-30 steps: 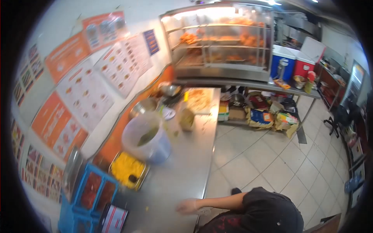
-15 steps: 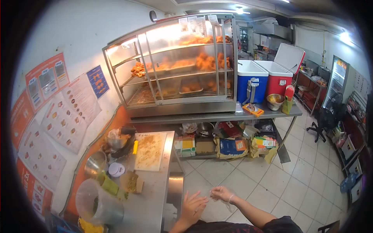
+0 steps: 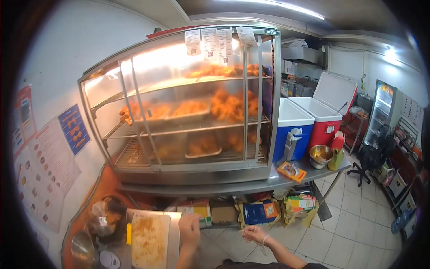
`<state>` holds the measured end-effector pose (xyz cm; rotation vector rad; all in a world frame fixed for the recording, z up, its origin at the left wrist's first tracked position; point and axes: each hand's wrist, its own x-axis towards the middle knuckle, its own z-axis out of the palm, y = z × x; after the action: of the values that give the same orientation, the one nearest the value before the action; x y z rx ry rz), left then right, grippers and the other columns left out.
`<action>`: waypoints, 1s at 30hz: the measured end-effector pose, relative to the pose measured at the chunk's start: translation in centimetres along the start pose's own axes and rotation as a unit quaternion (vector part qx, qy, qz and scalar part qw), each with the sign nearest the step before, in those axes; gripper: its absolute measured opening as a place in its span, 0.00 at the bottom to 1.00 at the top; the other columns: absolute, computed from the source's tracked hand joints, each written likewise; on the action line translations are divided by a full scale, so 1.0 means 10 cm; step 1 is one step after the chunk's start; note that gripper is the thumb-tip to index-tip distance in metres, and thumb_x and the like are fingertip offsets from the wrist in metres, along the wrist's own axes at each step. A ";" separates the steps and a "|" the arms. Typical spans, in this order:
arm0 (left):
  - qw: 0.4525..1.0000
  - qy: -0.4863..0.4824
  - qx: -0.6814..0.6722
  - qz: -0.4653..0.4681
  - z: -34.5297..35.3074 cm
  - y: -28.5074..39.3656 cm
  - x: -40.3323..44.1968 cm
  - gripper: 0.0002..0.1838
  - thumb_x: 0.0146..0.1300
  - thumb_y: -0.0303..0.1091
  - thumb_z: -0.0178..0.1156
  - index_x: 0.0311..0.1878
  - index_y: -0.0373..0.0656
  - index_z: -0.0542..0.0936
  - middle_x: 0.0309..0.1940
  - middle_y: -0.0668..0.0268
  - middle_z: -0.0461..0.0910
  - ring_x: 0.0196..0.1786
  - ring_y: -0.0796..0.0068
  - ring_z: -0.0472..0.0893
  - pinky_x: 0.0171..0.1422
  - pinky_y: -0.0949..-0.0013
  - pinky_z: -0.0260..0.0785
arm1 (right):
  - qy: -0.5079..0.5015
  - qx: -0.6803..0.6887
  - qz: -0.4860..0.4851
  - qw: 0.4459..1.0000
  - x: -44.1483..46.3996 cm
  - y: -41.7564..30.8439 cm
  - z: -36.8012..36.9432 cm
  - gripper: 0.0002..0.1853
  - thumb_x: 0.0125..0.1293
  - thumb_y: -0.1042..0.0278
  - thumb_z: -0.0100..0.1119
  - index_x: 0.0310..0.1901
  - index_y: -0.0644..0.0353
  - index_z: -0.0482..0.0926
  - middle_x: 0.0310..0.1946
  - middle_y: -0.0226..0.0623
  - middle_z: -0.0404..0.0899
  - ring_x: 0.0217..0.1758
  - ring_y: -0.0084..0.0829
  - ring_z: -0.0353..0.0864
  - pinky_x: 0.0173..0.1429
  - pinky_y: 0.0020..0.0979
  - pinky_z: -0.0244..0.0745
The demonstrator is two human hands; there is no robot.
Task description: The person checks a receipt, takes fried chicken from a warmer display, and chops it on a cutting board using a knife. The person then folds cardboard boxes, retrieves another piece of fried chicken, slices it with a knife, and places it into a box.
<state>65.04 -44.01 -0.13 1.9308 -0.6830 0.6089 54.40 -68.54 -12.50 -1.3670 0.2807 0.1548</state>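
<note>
My left hand [image 3: 190,227], smeared by motion, is raised just right of the white cutting board [image 3: 150,240]; how its fingers are set does not show clearly. Farther right, my right hand [image 3: 255,234] is closed, fingertips pressed together, above the floor. Thin clear plastic [image 3: 263,245] hangs about its palm and wrist, like a loose disposable glove. Whether the fingers pinch anything is too small to tell. Orange-brown crumbs cover the board, and a yellow-handled knife [image 3: 129,234] lies at its left edge. Ahead stands a glass warming cabinet [image 3: 192,168] with fried chicken [image 3: 233,107] on its shelves.
Metal bowls [image 3: 84,251] and a small white round-topped item [image 3: 109,259] stand left of the board. Right of the cabinet are a blue cooler [image 3: 293,134], an open red cooler [image 3: 323,130], an orange box [image 3: 291,171] and a steel bowl [image 3: 320,154]. Cartons [image 3: 260,213] sit below.
The view has tilted up and moved closer to the cabinet. My left hand has moved away from my right, up and left beside the board. My right hand stays closed.
</note>
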 end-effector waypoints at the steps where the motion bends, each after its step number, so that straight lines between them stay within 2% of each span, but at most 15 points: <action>1: 1.000 -0.013 -0.022 0.011 0.09 -0.05 0.22 0.10 0.60 0.32 0.50 0.32 0.40 0.81 0.36 0.58 0.81 0.48 0.56 0.76 0.59 0.56 0.60 | 0.004 -0.016 -0.006 1.000 0.02 -0.22 -0.01 0.13 0.64 0.61 0.55 0.43 0.61 0.75 0.36 0.37 0.80 0.36 0.23 0.79 0.41 0.26 0.76; 4: 0.998 -0.041 -0.041 0.034 0.38 0.02 0.79 0.11 0.60 0.30 0.49 0.29 0.37 0.80 0.35 0.57 0.81 0.47 0.55 0.76 0.58 0.57 0.61 | 0.070 -0.055 -0.025 0.996 0.12 -0.58 -0.10 0.12 0.64 0.62 0.54 0.42 0.61 0.76 0.32 0.32 0.80 0.33 0.22 0.77 0.38 0.24 0.73; 7: 0.983 -0.119 -0.057 0.127 0.74 0.14 1.05 0.09 0.58 0.29 0.51 0.26 0.36 0.78 0.34 0.58 0.80 0.45 0.56 0.76 0.58 0.56 0.61 | 0.040 -0.032 -0.012 0.999 0.35 -0.76 -0.53 0.12 0.62 0.61 0.55 0.43 0.60 0.77 0.33 0.30 0.80 0.32 0.21 0.78 0.39 0.22 0.73; 9: 0.983 -0.095 -0.044 0.151 0.95 0.24 1.08 0.04 0.54 0.26 0.57 0.31 0.36 0.76 0.37 0.58 0.78 0.45 0.57 0.76 0.58 0.59 0.62 | 0.141 -0.294 0.001 0.945 0.32 -1.70 -0.64 0.12 0.57 0.55 0.58 0.36 0.53 0.80 0.27 0.29 0.81 0.32 0.20 0.79 0.40 0.26 0.73; 10: 0.984 -0.093 -0.039 0.148 1.01 0.34 1.07 0.04 0.54 0.26 0.57 0.31 0.36 0.76 0.37 0.58 0.78 0.45 0.57 0.76 0.58 0.59 0.62 | 0.227 -0.344 -0.133 0.901 0.39 -2.13 -0.72 0.14 0.57 0.52 0.56 0.34 0.54 0.81 0.27 0.33 0.81 0.33 0.26 0.80 0.42 0.31 0.74; 11: 0.989 -0.077 -0.092 0.090 1.02 0.47 1.05 0.07 0.53 0.27 0.59 0.36 0.37 0.74 0.40 0.57 0.77 0.46 0.57 0.75 0.57 0.59 0.62 | 0.263 -0.463 -0.182 0.827 0.46 -2.81 -0.81 0.15 0.57 0.53 0.55 0.37 0.56 0.80 0.31 0.39 0.81 0.38 0.35 0.80 0.44 0.34 0.73; 13: 0.989 -0.092 -0.105 0.049 1.03 0.49 1.03 0.18 0.50 0.29 0.62 0.45 0.39 0.71 0.45 0.55 0.73 0.49 0.56 0.73 0.57 0.59 0.61 | 0.360 -0.430 -0.548 0.621 0.53 -4.05 -0.84 0.16 0.58 0.54 0.55 0.39 0.59 0.77 0.38 0.43 0.78 0.43 0.41 0.76 0.47 0.39 0.71; 15: 0.992 -0.085 -0.078 0.040 1.01 0.41 0.92 0.19 0.50 0.30 0.63 0.46 0.39 0.71 0.45 0.56 0.74 0.49 0.56 0.73 0.56 0.60 0.62 | 0.563 -0.476 -0.555 0.386 0.33 -5.20 -0.43 0.18 0.57 0.49 0.55 0.41 0.54 0.76 0.42 0.39 0.76 0.46 0.41 0.74 0.49 0.38 0.69; 16: 0.994 -0.086 -0.059 0.036 0.99 0.38 0.89 0.19 0.50 0.31 0.63 0.46 0.40 0.71 0.44 0.57 0.74 0.49 0.56 0.73 0.55 0.60 0.62 | 0.586 -0.481 -0.549 0.352 0.24 -5.54 -0.24 0.22 0.61 0.46 0.51 0.48 0.55 0.73 0.42 0.41 0.75 0.49 0.37 0.73 0.52 0.37 0.67; 18: 0.997 -0.071 0.003 0.002 0.88 0.39 0.80 0.19 0.50 0.30 0.63 0.46 0.39 0.72 0.42 0.58 0.75 0.48 0.58 0.74 0.54 0.62 0.63 | 0.601 -0.526 -0.489 0.350 0.55 -6.18 -0.31 0.22 0.64 0.47 0.45 0.48 0.56 0.73 0.42 0.40 0.75 0.47 0.37 0.73 0.49 0.38 0.67; 20: 0.994 -0.042 0.073 -0.073 0.78 0.41 0.56 0.19 0.51 0.30 0.62 0.46 0.39 0.72 0.40 0.59 0.76 0.47 0.60 0.75 0.53 0.64 0.64 | 0.490 -0.506 -0.659 0.264 1.37 -6.41 -1.06 0.21 0.67 0.50 0.41 0.50 0.56 0.73 0.47 0.38 0.75 0.49 0.33 0.73 0.51 0.36 0.68; 22: 0.994 -0.027 0.065 -0.088 0.72 0.35 0.28 0.18 0.53 0.33 0.61 0.48 0.41 0.72 0.39 0.61 0.77 0.46 0.60 0.76 0.52 0.62 0.65 | 0.478 -0.499 -0.646 0.325 1.78 -5.81 -1.07 0.20 0.66 0.53 0.43 0.53 0.56 0.71 0.49 0.38 0.73 0.51 0.33 0.72 0.53 0.36 0.67; 25: 0.968 -0.030 -0.007 -0.249 0.49 0.45 -0.12 0.21 0.54 0.31 0.60 0.51 0.41 0.67 0.41 0.59 0.77 0.48 0.62 0.76 0.55 0.62 0.64 | 0.412 -0.499 -0.641 0.412 2.39 -4.18 -0.71 0.21 0.65 0.57 0.45 0.56 0.56 0.67 0.53 0.39 0.69 0.54 0.33 0.70 0.57 0.37 0.66; 29: 0.918 0.107 -0.187 -0.332 0.25 0.76 -0.51 0.22 0.55 0.27 0.58 0.52 0.43 0.62 0.50 0.62 0.72 0.55 0.69 0.71 0.58 0.65 0.61 | 0.145 -0.509 -0.698 0.482 2.25 -1.91 0.43 0.24 0.63 0.62 0.47 0.61 0.55 0.62 0.58 0.40 0.65 0.57 0.34 0.68 0.61 0.38 0.64; 30: 0.909 0.155 -0.234 -0.308 0.16 0.79 -0.56 0.19 0.57 0.26 0.56 0.51 0.43 0.63 0.53 0.63 0.70 0.56 0.72 0.70 0.58 0.68 0.61 | -0.072 -0.447 -0.563 0.691 1.72 -1.74 0.90 0.17 0.62 0.64 0.48 0.52 0.59 0.67 0.48 0.40 0.69 0.50 0.33 0.70 0.54 0.35 0.66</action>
<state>55.82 -47.31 0.37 1.4338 0.0117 0.2981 76.58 -64.12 0.51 -2.2420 -0.9359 -0.7382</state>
